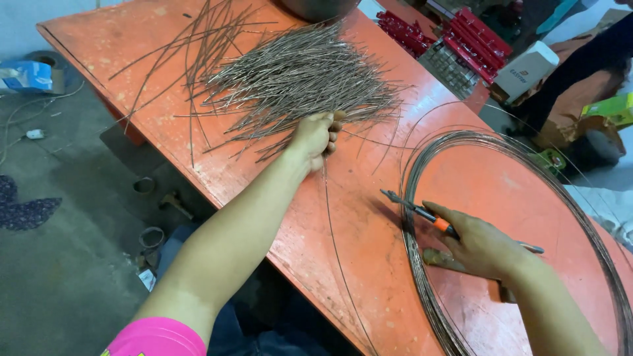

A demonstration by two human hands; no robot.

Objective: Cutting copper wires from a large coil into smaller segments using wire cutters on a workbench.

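My left hand (318,135) is closed on the end of a thin wire (331,224) that runs back over the orange table (369,237) towards me. It rests at the near edge of a pile of cut wire pieces (297,82). My right hand (478,244) grips orange-handled pliers (422,212), their jaws pointing left, and lies over the left side of a large coil of wire (514,142) on the table.
Longer loose wires (191,49) fan out at the table's far left. A metal bowl (316,8) stands at the far edge. Red boxes (461,36) and a white carton (524,72) sit beyond the table. Grey floor with clutter lies to the left.
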